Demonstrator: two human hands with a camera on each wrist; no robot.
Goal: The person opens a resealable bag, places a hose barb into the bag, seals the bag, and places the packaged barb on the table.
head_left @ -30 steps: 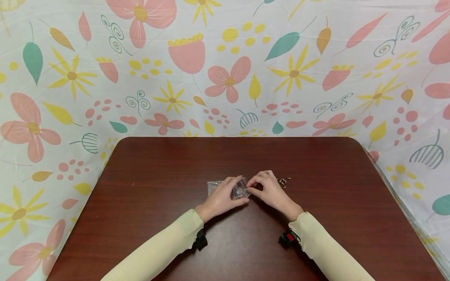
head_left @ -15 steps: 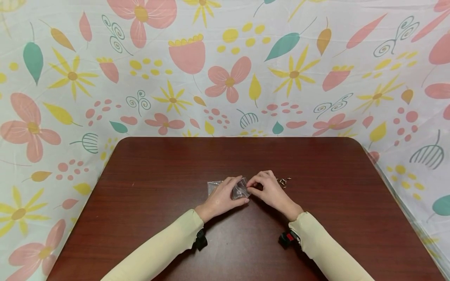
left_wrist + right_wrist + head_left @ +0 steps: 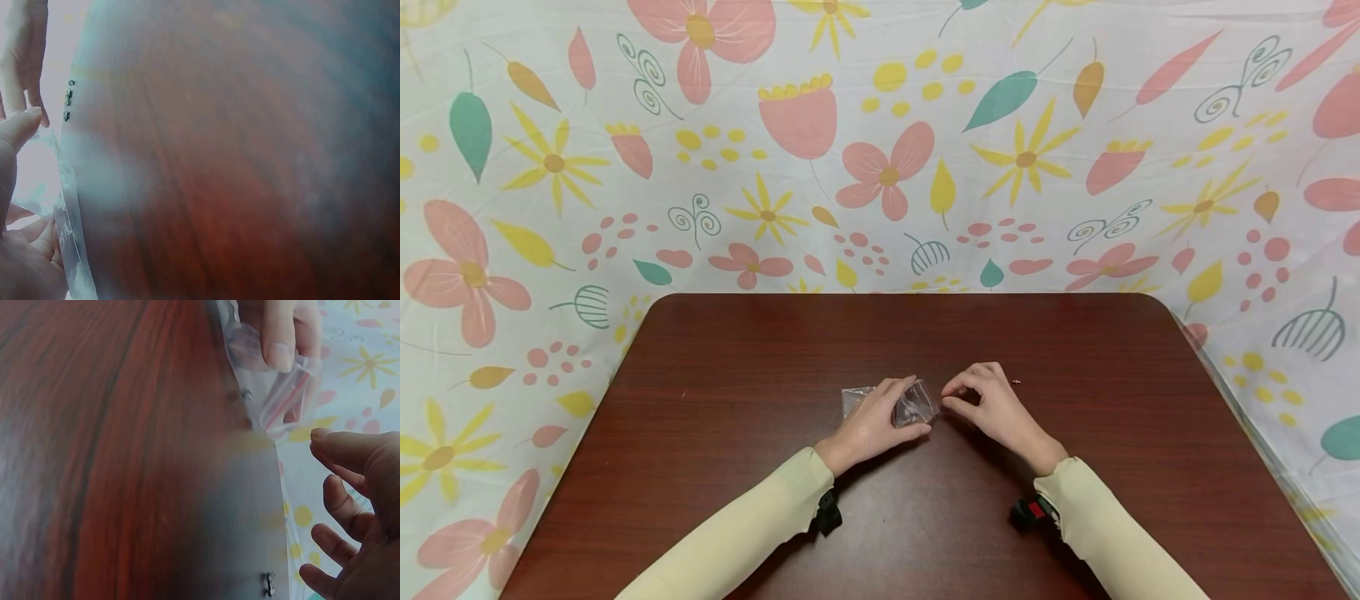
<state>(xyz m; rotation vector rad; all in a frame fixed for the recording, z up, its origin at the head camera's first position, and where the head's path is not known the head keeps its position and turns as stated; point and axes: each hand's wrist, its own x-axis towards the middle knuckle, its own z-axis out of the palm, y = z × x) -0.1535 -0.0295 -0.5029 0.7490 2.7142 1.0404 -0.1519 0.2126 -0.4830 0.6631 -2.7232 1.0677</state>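
My left hand holds a clear plastic zip bag, with thumb and fingers on either side of its mouth. A red line runs along the bag's seal in the right wrist view, and a small dark metal piece shows at the bag. Just right of the bag's mouth is my right hand, fingers loosely bent, nothing visible between thumb and forefinger. Small metal pieces lie on the table in the left wrist view. From the head, one piece shows; the right hand hides the others.
The dark red-brown wooden table has rounded far corners. Behind it hangs a floral cloth. Black wrist devices sit below both sleeve cuffs.
My right hand has moved right, away from the bag's mouth, and now covers most of the metal pieces from the head view. The left hand stays in place on the bag.
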